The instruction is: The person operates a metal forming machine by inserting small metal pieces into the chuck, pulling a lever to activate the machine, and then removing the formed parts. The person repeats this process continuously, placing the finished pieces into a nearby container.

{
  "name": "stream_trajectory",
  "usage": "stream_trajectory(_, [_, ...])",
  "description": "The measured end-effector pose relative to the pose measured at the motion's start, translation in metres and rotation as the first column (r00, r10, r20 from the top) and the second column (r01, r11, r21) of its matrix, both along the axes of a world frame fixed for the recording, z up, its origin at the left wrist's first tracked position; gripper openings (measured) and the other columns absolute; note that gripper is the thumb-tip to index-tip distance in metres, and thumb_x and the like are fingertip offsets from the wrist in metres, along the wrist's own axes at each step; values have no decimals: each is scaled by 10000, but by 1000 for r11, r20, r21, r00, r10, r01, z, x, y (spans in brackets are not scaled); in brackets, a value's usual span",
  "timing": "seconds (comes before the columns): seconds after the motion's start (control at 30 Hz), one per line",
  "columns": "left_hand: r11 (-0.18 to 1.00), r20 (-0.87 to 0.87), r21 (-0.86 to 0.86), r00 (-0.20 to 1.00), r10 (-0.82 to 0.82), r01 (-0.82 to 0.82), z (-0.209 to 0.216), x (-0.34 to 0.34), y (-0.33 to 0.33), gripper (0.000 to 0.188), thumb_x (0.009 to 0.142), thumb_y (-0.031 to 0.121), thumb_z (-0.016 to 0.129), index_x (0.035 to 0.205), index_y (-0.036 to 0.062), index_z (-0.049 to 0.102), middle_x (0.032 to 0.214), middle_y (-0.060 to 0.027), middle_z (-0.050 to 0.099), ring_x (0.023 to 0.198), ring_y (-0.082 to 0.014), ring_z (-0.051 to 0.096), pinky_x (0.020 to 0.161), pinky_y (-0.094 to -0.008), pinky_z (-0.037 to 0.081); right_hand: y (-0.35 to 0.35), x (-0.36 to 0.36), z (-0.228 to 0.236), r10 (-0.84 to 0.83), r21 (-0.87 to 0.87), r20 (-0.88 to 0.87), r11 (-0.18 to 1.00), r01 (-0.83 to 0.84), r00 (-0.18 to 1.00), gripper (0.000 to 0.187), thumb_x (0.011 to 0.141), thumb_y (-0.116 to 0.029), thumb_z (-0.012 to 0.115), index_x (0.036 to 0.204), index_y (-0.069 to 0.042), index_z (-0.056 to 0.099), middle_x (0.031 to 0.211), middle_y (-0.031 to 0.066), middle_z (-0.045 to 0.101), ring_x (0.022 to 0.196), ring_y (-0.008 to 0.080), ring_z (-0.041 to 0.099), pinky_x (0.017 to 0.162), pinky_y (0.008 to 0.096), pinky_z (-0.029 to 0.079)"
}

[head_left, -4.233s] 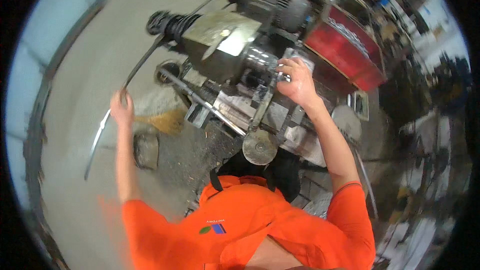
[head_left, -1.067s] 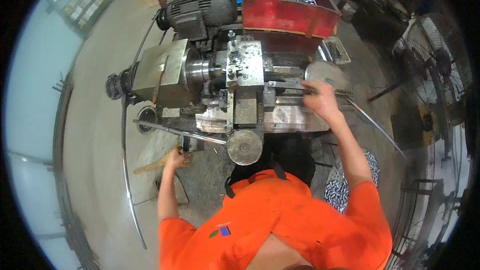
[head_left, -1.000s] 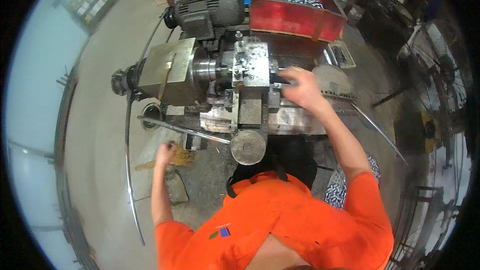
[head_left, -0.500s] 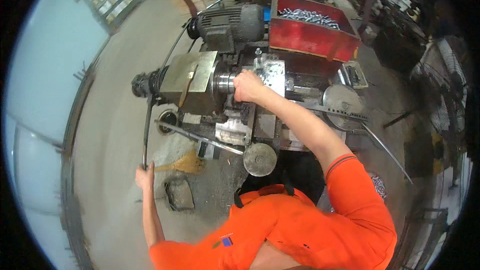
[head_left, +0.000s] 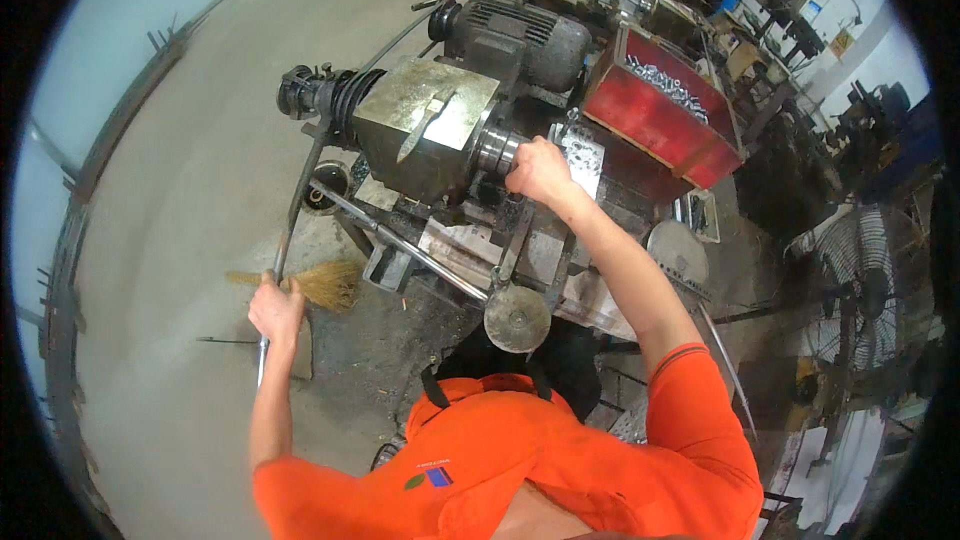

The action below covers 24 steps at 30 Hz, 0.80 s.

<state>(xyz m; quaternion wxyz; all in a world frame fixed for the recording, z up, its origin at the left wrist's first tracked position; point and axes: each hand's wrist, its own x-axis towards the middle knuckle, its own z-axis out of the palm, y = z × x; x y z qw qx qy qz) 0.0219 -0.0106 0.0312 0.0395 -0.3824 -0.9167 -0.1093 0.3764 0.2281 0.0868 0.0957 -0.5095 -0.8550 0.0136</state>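
Note:
My left hand [head_left: 275, 308] is wrapped round a long metal lever [head_left: 300, 195], which runs up to the left end of a small lathe's headstock [head_left: 390, 145]. The lever's shiny end shows below the fist. At the headstock's other end, my right hand [head_left: 540, 172] is closed against the face of the round steel spindle nose [head_left: 495, 151]. Its fingers are curled, and whatever they hold is hidden. A flat metal tool [head_left: 425, 126] lies on top of the headstock. Just right of my right hand is an oily metal block [head_left: 583, 162].
Behind the lathe sit a grey motor [head_left: 525, 40] and a red box [head_left: 640, 115] of small metal parts. A round weight [head_left: 517, 319] on a bar is close to my body. A straw broom [head_left: 325, 285] lies on the floor; a fan [head_left: 850, 290] stands at right.
The view has turned, so the lathe appears tilted and farther right. More of the lever's end now shows below my left hand. My right hand stays at the spindle nose.

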Motion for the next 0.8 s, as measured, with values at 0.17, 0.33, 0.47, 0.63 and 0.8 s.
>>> stream_trajectory(0.17, [995, -27, 74, 997, -70, 72, -11, -6, -8, 354, 740, 327, 635, 929, 33, 573, 811, -206, 636, 768, -388, 618, 681, -477, 482, 2, 22, 18, 26, 175, 53, 984, -35, 998, 252, 532, -232, 608, 641, -12, 666, 746, 193, 637, 790, 335, 586, 747, 402, 484])
stream_trajectory(0.33, [994, -7, 98, 999, -47, 48, -7, 7, -5, 457, 725, 323, 645, 1049, 8, 578, 892, -212, 635, 834, -378, 614, 727, -459, 476, 29, 105, 92, -118, 430, -223, 879, 206, 968, 405, 579, -213, 609, 945, -46, 655, 1134, 224, 545, 943, 380, 525, 837, 434, 446])
stream_trajectory(0.47, [995, -26, 98, 999, -29, 31, -12, 7, -5, 481, 711, 310, 651, 1075, 5, 576, 902, -212, 637, 825, -379, 615, 728, -456, 479, 8, 126, 102, 24, 529, -357, 829, 181, 934, 514, 596, -162, 608, 1106, -98, 606, 1267, 233, 444, 1075, 410, 472, 929, 445, 409])
stream_trajectory(0.63, [994, -62, 87, 996, -58, 63, -9, 28, -9, 474, 707, 297, 652, 1053, -17, 569, 914, -246, 621, 847, -395, 602, 728, -463, 473, -83, 153, 33, 92, 302, -518, 950, 81, 851, 455, 547, -144, 637, 996, -76, 640, 1232, 191, 492, 1076, 365, 505, 907, 422, 435])
stream_trajectory(0.8, [913, 446, 123, 801, -400, 388, -13, -28, 19, 387, 756, 196, 654, 1026, -54, 534, 632, -122, 541, 533, -170, 552, 482, -314, 462, -224, 219, -91, -411, -210, -529, 911, 354, 743, 358, 559, -147, 623, 904, -72, 679, 1162, 187, 559, 1024, 356, 555, 871, 390, 463])
